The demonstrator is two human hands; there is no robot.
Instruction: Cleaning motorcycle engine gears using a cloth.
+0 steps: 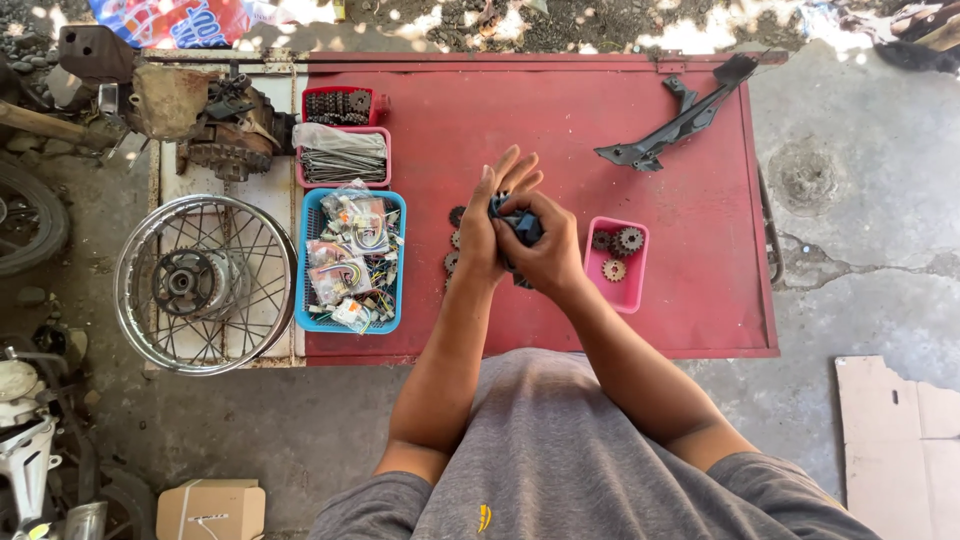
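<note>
At the far left a spoked wheel rim [204,283] lay flat on a pale board, with a greasy engine part [222,125] above it. Next came 3 trays in a column along the left edge of the red tabletop [560,110]: a small red tray [341,104] of dark chain pieces at the top, a pink tray [343,155] of thin metal spokes below it, and a blue basket [352,262] of small bagged parts and coloured wires nearest the person.

Just right of the basket, several small sprockets [455,240] lay on the tabletop, partly hidden behind the left hand [492,225]. That hand was held above the middle of the tabletop with its fingers stretched up and mostly straight, its palm pressed against a dark blue cloth [522,226]. The right hand [548,250] was curled tightly around the same cloth from the other side, so the cloth sat bunched between the 2 hands. Whether anything lay inside the cloth could not be told.

Just right of the hands stood a small pink tray [618,265] holding 3 small gears. Farther right and toward the back edge, a long dark metal bracket [680,120] lay at a slant on the tabletop, well apart from the hands.
</note>
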